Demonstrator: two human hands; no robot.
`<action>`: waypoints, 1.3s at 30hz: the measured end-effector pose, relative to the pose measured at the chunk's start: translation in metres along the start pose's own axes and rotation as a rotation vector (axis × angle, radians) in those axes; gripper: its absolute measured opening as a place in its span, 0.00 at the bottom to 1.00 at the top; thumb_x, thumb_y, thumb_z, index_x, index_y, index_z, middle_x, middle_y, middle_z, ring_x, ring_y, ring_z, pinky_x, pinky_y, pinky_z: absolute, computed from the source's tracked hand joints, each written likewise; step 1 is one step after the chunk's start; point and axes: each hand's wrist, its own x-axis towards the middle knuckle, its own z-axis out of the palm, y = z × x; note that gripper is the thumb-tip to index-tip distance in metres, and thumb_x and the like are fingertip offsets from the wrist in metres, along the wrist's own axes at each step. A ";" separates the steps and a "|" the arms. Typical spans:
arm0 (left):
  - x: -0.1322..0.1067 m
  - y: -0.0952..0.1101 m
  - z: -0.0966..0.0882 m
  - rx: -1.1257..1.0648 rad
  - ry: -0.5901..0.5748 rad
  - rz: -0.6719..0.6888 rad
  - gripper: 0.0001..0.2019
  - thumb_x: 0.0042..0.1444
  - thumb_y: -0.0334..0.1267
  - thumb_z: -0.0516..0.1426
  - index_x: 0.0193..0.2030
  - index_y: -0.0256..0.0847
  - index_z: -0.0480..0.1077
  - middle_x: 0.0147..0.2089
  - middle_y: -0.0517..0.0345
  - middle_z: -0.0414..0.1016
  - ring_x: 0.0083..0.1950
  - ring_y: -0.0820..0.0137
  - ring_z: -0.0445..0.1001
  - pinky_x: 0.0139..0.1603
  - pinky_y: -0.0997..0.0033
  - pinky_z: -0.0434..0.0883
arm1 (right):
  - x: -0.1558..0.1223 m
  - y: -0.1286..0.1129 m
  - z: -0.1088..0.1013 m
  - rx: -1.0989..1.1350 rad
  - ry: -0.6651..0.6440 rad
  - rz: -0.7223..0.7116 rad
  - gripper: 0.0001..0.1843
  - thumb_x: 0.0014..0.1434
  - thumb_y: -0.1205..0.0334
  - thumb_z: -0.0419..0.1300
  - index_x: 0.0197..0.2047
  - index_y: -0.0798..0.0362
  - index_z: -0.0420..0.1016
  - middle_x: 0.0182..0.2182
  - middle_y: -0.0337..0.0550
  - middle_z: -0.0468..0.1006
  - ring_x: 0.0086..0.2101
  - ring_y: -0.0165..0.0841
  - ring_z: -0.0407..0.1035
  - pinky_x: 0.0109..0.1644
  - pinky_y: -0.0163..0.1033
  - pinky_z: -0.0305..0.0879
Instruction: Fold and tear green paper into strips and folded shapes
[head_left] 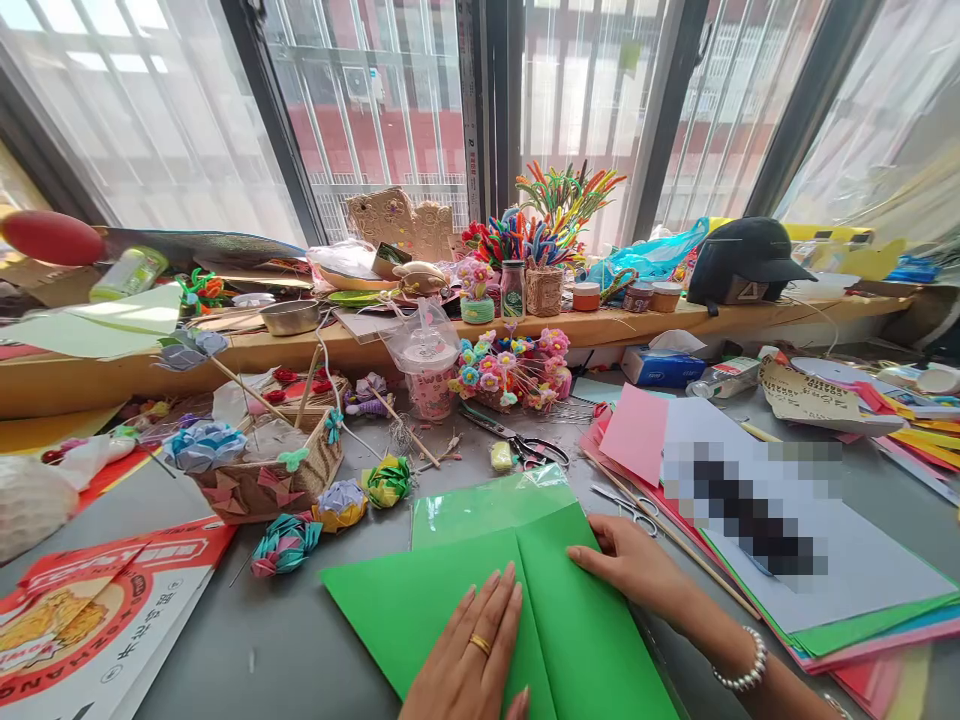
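A sheet of green paper [420, 590] with a crease running down it lies on the grey table in front of me. My left hand [476, 645] rests flat on the sheet, left of the crease, fingers stretched out and a ring on one of them. At the upper right edge, my right hand [622, 555] grips the green paper, thumb on top and the other fingers curled at the edge. Beyond the sheet, partly covered by it, is a clear plastic sleeve [487, 505] with a green tint.
Black-handled scissors [517, 438] and small silver scissors [630, 508] lie beyond the paper. Stacked coloured paper [862, 570] is on the right. Folded paper flowers [285, 545] and a decorated cardboard box [262, 485] stand left, near a red-and-white food bag [150, 610]. A crowded wooden ledge [420, 335] runs behind.
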 end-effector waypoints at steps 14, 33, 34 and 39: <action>0.052 -0.044 -0.003 -0.702 -0.221 -0.639 0.19 0.52 0.36 0.50 0.51 0.36 0.62 0.47 0.48 0.72 0.49 0.63 0.68 0.49 0.62 0.64 | -0.005 -0.010 -0.005 0.077 -0.015 -0.082 0.13 0.51 0.53 0.55 0.27 0.55 0.70 0.23 0.39 0.70 0.27 0.33 0.64 0.29 0.34 0.60; 0.077 -0.069 -0.050 -1.329 -0.473 -0.859 0.12 0.42 0.45 0.57 0.28 0.36 0.71 0.24 0.64 0.68 0.29 0.73 0.64 0.29 0.77 0.58 | -0.016 -0.030 -0.018 0.705 -0.318 0.008 0.14 0.53 0.57 0.56 0.41 0.55 0.72 0.33 0.43 0.76 0.34 0.35 0.69 0.38 0.38 0.64; 0.077 -0.068 -0.054 -1.349 -0.480 -0.862 0.12 0.42 0.45 0.58 0.27 0.36 0.71 0.24 0.65 0.68 0.28 0.73 0.63 0.29 0.78 0.57 | -0.017 -0.030 -0.018 0.730 -0.326 0.011 0.14 0.54 0.58 0.56 0.41 0.55 0.72 0.32 0.43 0.76 0.34 0.34 0.69 0.37 0.37 0.64; 0.078 -0.066 -0.063 -1.371 -0.489 -0.851 0.12 0.41 0.45 0.58 0.26 0.37 0.72 0.23 0.65 0.67 0.28 0.74 0.62 0.28 0.78 0.56 | -0.017 -0.026 -0.019 0.808 -0.352 0.000 0.12 0.54 0.61 0.57 0.40 0.56 0.74 0.31 0.43 0.76 0.32 0.31 0.69 0.35 0.32 0.63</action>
